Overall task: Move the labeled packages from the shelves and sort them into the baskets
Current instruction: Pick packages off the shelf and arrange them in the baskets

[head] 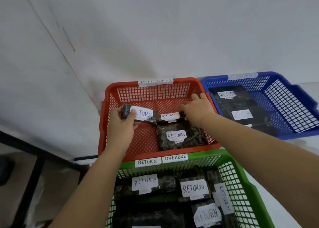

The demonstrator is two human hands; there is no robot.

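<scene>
Reaching into the red basket (110, 96), the left hand (120, 124) grips one black package (138, 114); just right of it, the right hand (196, 109) pinches another package (170, 117), low inside.

White wall (155, 29) behind, faint dark streaks — white surface (293, 158) at right; dark frame (34, 148) lower left.

Both bare forearms reach forward and away from the camera, roughly parallel. The left hand (122, 122) has its fingers curled and its thumb pressed on top — a pinching grip. The right hand (196, 109) lies palm down — knuckles up, fingers bent downward, fingertips hidden from view.
</scene>
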